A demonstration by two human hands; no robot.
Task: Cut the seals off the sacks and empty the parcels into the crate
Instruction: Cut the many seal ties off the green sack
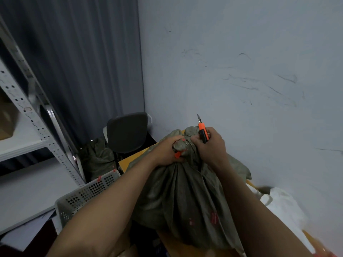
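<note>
A grey-green woven sack [178,197] stands upright on a yellow table, its neck gathered tight. My left hand [167,151] is shut around the neck, where an orange seal [177,154] pokes out under the fingers. My right hand [211,145] presses against the neck's right side and grips an orange and black utility knife [202,132], blade out and pointing up and away. A white perforated crate [87,193] sits low to the left of the sack, with small red seals on its rim. What the crate holds is mostly hidden by my left arm.
A dark chair [128,132] stands in the corner behind the table [130,158], with another grey-green sack [98,156] on the floor beside it. White metal shelving [33,115] fills the left. White bags [282,206] lie at the right by the scuffed wall.
</note>
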